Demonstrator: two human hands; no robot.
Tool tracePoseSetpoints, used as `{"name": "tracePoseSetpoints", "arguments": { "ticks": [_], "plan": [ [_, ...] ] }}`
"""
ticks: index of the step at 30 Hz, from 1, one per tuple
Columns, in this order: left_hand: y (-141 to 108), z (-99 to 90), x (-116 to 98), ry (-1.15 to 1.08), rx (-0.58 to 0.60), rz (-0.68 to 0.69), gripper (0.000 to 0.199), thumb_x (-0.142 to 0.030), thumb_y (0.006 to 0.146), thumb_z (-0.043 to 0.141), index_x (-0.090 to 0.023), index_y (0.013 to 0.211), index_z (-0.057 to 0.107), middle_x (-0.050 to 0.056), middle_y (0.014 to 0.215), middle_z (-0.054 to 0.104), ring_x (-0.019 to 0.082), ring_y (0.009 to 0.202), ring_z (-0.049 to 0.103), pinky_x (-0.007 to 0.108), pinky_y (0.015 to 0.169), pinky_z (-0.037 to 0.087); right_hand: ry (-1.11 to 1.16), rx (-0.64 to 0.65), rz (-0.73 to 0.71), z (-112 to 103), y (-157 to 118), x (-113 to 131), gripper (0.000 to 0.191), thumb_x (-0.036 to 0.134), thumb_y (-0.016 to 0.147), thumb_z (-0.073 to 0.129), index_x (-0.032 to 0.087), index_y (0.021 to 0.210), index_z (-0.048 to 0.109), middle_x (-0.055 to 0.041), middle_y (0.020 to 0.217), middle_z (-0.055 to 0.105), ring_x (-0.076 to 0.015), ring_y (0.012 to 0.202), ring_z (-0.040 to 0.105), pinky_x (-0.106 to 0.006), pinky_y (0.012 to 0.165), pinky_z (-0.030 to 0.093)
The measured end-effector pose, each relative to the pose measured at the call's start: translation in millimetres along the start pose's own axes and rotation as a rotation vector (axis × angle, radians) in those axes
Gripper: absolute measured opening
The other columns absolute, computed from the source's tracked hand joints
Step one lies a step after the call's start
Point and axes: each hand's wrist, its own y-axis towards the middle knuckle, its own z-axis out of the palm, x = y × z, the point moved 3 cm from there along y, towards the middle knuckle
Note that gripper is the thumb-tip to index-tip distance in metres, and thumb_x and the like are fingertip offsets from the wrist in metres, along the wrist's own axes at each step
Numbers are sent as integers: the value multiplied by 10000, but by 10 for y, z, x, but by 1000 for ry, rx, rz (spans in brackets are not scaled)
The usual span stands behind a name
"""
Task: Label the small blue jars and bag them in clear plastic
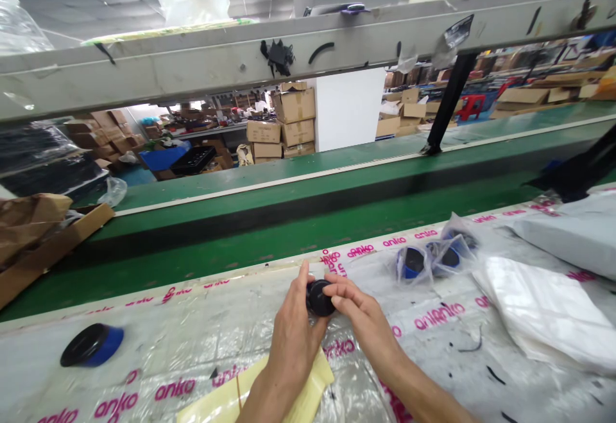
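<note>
A black round part (321, 298) is held over the plastic-covered table (183, 327), its side cradled by the left hand (294, 320) and its rim pinched by the right hand (359, 310). It is judged light, stiff and slightly slick, best gripped around the side wall.

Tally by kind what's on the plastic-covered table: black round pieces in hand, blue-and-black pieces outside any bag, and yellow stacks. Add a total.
Held black round piece: 1
Unbagged blue-and-black piece: 1
Yellow stack: 1
Total: 3
</note>
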Motion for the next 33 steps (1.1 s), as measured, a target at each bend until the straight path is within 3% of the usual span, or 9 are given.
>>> {"name": "tracePoseSetpoints", "arguments": {
  "ticks": [17, 33],
  "plan": [
    [9, 1, 39, 32, 5, 4, 911, -112, 822, 643, -385, 1535, 146, 27, 1355, 570, 223, 1210, 577, 397, 1011, 494, -25, -24, -18, 18, -9, 48, 191, 334, 799, 591, 230, 860, 740, -80, 1326, 610, -283, 1298, 505, -434, 1134, 319],
    [31, -18, 39, -70, 52, -101, 856, -49, 774, 564, -327, 1513, 232, 37, 1374, 584, 217, 1235, 584, 409, 1045, 471, -118, -8, -72, 28, -67, 57, 215, 283, 845, 558, 255, 949, 744, -60, 1355, 583, -250, 1294, 509, -431, 1141, 335]
  ]
}}
